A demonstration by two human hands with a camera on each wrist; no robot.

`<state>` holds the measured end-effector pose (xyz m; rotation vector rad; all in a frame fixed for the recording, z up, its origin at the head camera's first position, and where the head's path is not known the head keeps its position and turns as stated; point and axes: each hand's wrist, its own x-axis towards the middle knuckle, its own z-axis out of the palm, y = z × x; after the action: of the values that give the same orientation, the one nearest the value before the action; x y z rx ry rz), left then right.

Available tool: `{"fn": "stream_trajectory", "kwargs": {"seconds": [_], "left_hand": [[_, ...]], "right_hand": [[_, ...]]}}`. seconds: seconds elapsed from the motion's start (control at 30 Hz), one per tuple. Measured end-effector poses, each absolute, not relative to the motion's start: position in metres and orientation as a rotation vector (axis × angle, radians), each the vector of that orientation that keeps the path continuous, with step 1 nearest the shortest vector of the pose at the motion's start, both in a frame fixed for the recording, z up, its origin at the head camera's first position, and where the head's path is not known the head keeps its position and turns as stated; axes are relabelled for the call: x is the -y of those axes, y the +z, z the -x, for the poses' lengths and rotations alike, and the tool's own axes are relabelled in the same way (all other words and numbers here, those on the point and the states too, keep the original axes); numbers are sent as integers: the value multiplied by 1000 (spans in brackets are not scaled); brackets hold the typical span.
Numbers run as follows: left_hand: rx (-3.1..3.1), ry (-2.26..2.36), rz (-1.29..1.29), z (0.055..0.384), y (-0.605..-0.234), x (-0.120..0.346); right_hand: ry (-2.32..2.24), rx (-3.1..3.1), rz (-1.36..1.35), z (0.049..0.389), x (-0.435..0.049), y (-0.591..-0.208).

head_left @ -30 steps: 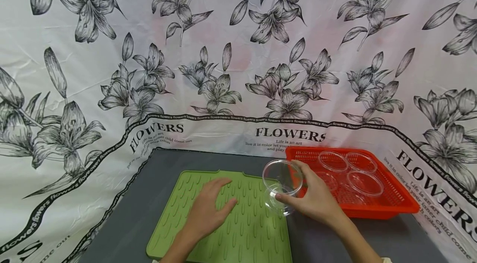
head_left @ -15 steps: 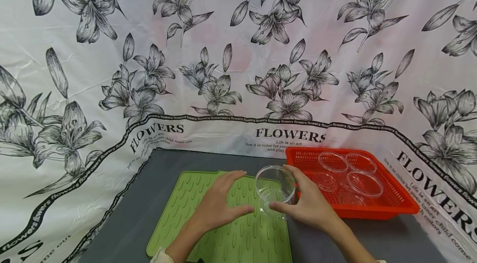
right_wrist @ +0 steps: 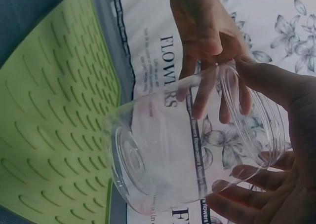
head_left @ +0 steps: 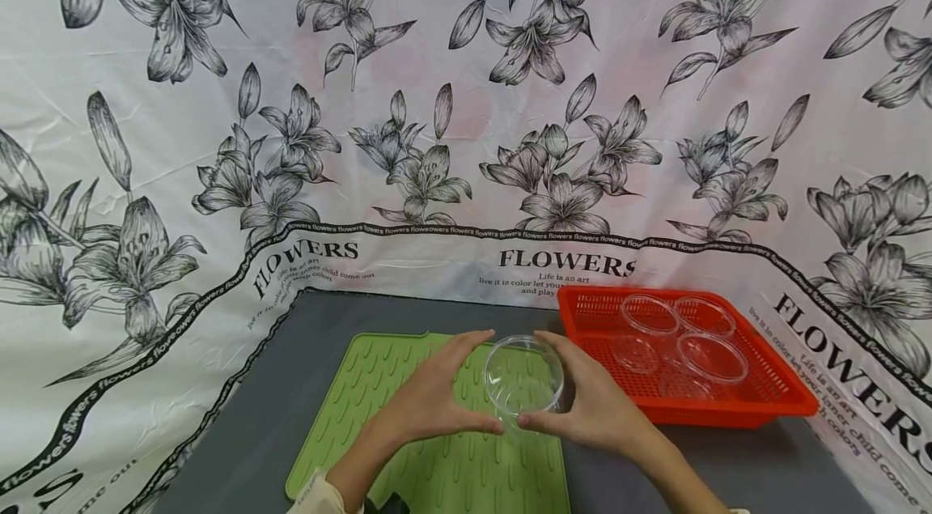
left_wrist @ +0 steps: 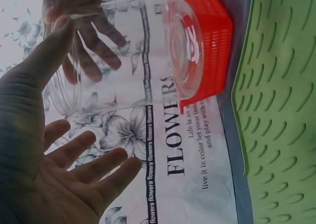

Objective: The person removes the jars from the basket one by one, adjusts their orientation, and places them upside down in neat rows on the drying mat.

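A clear plastic jar [head_left: 523, 376] hangs above the green mat [head_left: 444, 473] in the head view, its round rim facing up. My right hand [head_left: 600, 405] grips it near the rim, thumb on the near side and fingers on the far side. On the jar's other side is my left hand [head_left: 429, 397], fingers and thumb spread. In the left wrist view the left thumb [left_wrist: 52, 44] lies close to the rim; whether it touches cannot be told. The right wrist view shows the jar [right_wrist: 163, 150] tilted sideways in frame, its base toward the mat.
At the right, a red perforated basket [head_left: 782, 397] holds several clear jars, among them one jar [head_left: 713, 358] at the front. The grey tabletop [head_left: 247, 392] runs around the mat. A flower-printed cloth [head_left: 437, 263] rises behind the table.
The jar in my right hand has moved left and slightly nearer, further over the mat. My left hand has moved right toward it. The basket and mat have stayed put.
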<state>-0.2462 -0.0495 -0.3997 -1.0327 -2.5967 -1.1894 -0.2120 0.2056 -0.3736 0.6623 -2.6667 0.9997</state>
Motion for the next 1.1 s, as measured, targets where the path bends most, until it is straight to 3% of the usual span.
{"fn": "stream_trajectory", "kwargs": {"seconds": [0.33,1.1], "left_hand": [[2641,-1328,1133,246,-396,49],[2598,-1497,1196,245,-403,52]], "right_hand": [[1050,2654,-832,210,-204,-375],[1017,2628,-894,203,-195,-375]]}}
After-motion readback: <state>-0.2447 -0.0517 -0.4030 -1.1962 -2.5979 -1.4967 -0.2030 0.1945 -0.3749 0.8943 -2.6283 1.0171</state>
